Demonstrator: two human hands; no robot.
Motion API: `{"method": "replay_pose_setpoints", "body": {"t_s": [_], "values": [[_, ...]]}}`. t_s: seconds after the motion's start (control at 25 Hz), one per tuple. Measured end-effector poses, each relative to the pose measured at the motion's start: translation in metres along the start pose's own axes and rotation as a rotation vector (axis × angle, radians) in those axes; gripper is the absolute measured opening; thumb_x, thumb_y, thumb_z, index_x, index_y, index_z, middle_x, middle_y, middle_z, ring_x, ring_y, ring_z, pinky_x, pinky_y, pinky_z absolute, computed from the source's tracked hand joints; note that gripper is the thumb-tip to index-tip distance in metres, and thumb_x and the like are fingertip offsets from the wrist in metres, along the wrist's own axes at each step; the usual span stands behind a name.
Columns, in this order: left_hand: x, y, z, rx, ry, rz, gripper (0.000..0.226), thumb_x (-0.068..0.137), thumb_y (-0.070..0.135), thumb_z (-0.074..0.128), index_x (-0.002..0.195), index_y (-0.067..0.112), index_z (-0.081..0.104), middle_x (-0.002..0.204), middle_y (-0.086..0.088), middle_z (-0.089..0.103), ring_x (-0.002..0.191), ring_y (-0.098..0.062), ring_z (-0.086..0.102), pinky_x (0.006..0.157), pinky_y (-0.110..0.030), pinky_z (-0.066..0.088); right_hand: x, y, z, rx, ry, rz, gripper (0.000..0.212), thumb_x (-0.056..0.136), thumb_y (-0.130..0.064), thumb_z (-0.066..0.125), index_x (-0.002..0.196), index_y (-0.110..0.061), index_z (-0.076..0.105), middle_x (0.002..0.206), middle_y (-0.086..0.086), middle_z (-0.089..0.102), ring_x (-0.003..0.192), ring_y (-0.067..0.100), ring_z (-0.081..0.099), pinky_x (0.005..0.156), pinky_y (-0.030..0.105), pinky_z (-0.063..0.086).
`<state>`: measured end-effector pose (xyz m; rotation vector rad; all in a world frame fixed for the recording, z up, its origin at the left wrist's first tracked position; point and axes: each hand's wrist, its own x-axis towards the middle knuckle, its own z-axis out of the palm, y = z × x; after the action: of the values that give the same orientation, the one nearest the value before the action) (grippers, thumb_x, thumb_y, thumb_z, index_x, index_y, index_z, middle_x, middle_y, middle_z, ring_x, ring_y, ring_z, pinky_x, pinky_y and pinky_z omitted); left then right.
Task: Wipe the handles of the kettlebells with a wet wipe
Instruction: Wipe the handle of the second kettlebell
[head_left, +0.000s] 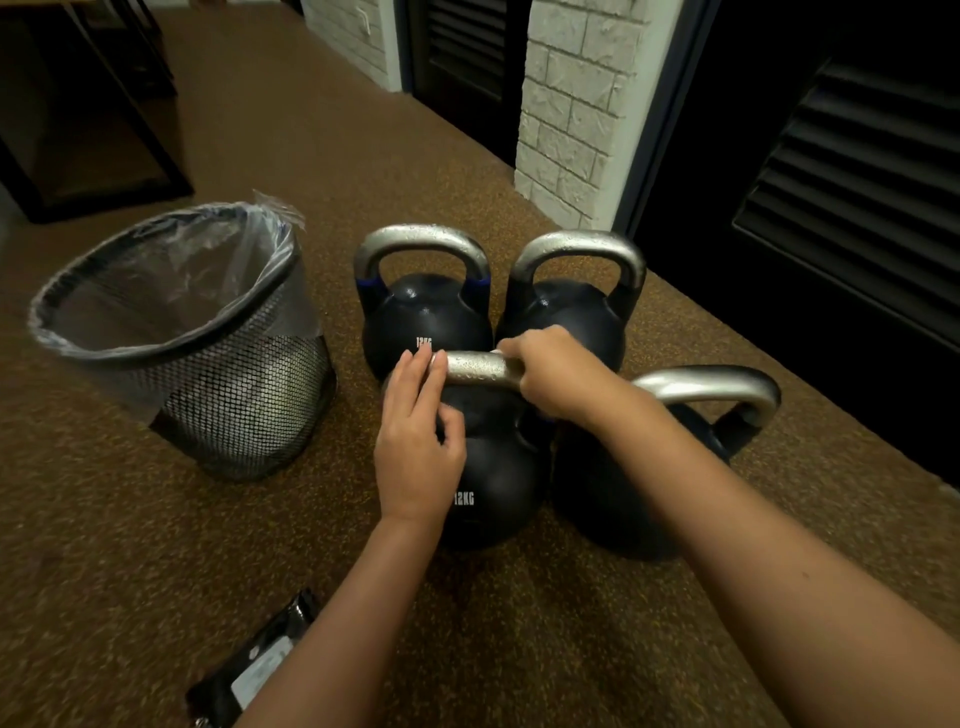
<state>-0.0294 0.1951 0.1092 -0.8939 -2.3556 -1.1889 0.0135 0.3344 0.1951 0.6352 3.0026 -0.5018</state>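
Both forearms are reaching forward over the floor (519, 649). Right hand (550, 376) is gripping the near-left kettlebell's handle (480, 368); left hand (418, 441) is resting extended fingers on its left end. No wipe is discernible.

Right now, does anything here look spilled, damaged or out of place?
Nothing stands out. Four kettlebells stand upright; droplets bead on the near-left kettlebell handle, gripped by the right hand, left hand fingers resting on it.

near-left kettlebell (493, 499): white "12kg" on the black body, readable. far-left kettlebell (423, 322): white marking, likely "12kg", partly hidden. label on black packet (257, 670): too blurred to read.
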Motion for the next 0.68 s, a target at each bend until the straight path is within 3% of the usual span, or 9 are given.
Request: {"method": "replay_pose_setpoints", "body": {"t_s": [0.12, 0.2, 0.28, 0.32, 0.4, 0.44, 0.52, 0.6, 0.68], "values": [[0.001, 0.0, -0.001, 0.003, -0.005, 0.01, 0.048, 0.086, 0.017, 0.034, 0.131, 0.008, 0.049, 0.139, -0.007, 0.047, 0.135, -0.021, 0.035, 0.111, -0.028, 0.026, -0.017, 0.012, 0.009, 0.044, 0.026, -0.077, 0.042, 0.079, 0.001, 0.049, 0.115, -0.018, 0.059, 0.107, 0.008, 0.064, 0.103, 0.027, 0.057, 0.083, 0.031, 0.044], [0.002, 0.002, -0.002, 0.001, -0.004, 0.006, 0.048, 0.086, 0.016, 0.034, 0.13, 0.006, 0.05, 0.137, -0.009, 0.048, 0.134, -0.023, 0.036, 0.111, -0.03, 0.027, -0.015, 0.018, -0.005, 0.153, -0.074, 0.037, 0.034, 0.076, 0.003, 0.049, 0.095, -0.02, 0.066, 0.091, 0.006, 0.067, 0.095, 0.025, 0.06, 0.074, 0.028, 0.045], [0.002, 0.003, -0.002, -0.001, -0.014, -0.001, 0.048, 0.086, 0.016, 0.034, 0.13, 0.006, 0.05, 0.137, -0.009, 0.048, 0.134, -0.023, 0.036, 0.11, -0.031, 0.028, 0.0, 0.014, -0.021, 0.115, -0.197, 0.08, 0.032, 0.075, 0.003, 0.046, 0.075, -0.022, 0.065, 0.075, 0.0, 0.063, 0.085, 0.021, 0.058, 0.064, 0.025, 0.043], [0.001, 0.002, -0.002, -0.006, -0.016, 0.0, 0.048, 0.086, 0.015, 0.034, 0.13, 0.006, 0.05, 0.137, -0.009, 0.048, 0.134, -0.023, 0.036, 0.11, -0.032, 0.029, 0.005, 0.009, -0.024, 0.077, -0.203, 0.054, 0.033, 0.076, 0.002, 0.045, 0.078, -0.023, 0.065, 0.076, -0.001, 0.062, 0.084, 0.019, 0.057, 0.064, 0.024, 0.04], [0.001, 0.0, -0.001, -0.012, -0.004, 0.006, 0.048, 0.085, 0.013, 0.034, 0.13, 0.007, 0.05, 0.137, -0.009, 0.048, 0.134, -0.023, 0.036, 0.111, -0.031, 0.028, 0.004, 0.002, -0.013, 0.005, -0.097, -0.049, 0.033, 0.078, 0.0, 0.047, 0.101, -0.017, 0.065, 0.092, 0.004, 0.064, 0.094, 0.023, 0.059, 0.074, 0.026, 0.043], [0.001, -0.001, 0.0, -0.014, 0.003, 0.008, 0.049, 0.085, 0.013, 0.034, 0.13, 0.006, 0.05, 0.137, -0.009, 0.048, 0.133, -0.023, 0.036, 0.111, -0.03, 0.027, -0.004, 0.003, -0.001, -0.036, -0.022, -0.084, 0.04, 0.078, 0.001, 0.049, 0.114, -0.013, 0.059, 0.107, 0.008, 0.063, 0.105, 0.027, 0.057, 0.084, 0.031, 0.045], [0.002, -0.002, 0.0, -0.016, 0.013, 0.011, 0.049, 0.084, 0.012, 0.033, 0.13, 0.007, 0.05, 0.137, -0.009, 0.048, 0.133, -0.023, 0.036, 0.112, -0.027, 0.025, -0.027, 0.009, 0.025, 0.003, 0.117, -0.11, 0.062, 0.077, 0.006, 0.05, 0.136, -0.011, 0.041, 0.137, 0.009, 0.046, 0.128, 0.026, 0.043, 0.106, 0.037, 0.037], [0.002, -0.002, 0.001, -0.006, 0.018, 0.013, 0.049, 0.084, 0.012, 0.033, 0.13, 0.007, 0.05, 0.138, -0.008, 0.048, 0.134, -0.022, 0.035, 0.112, -0.027, 0.024, -0.038, 0.014, 0.042, 0.109, 0.251, -0.114, 0.072, 0.077, 0.011, 0.048, 0.144, -0.01, 0.029, 0.148, 0.008, 0.034, 0.138, 0.021, 0.031, 0.115, 0.029, 0.023], [0.003, -0.002, 0.002, 0.004, 0.022, 0.021, 0.049, 0.084, 0.011, 0.034, 0.13, 0.006, 0.05, 0.137, -0.009, 0.048, 0.133, -0.021, 0.035, 0.112, -0.027, 0.025, -0.033, 0.015, 0.053, 0.165, 0.335, -0.088, 0.074, 0.075, 0.017, 0.048, 0.143, -0.005, 0.029, 0.15, 0.012, 0.031, 0.141, 0.025, 0.026, 0.117, 0.034, 0.02]]}}
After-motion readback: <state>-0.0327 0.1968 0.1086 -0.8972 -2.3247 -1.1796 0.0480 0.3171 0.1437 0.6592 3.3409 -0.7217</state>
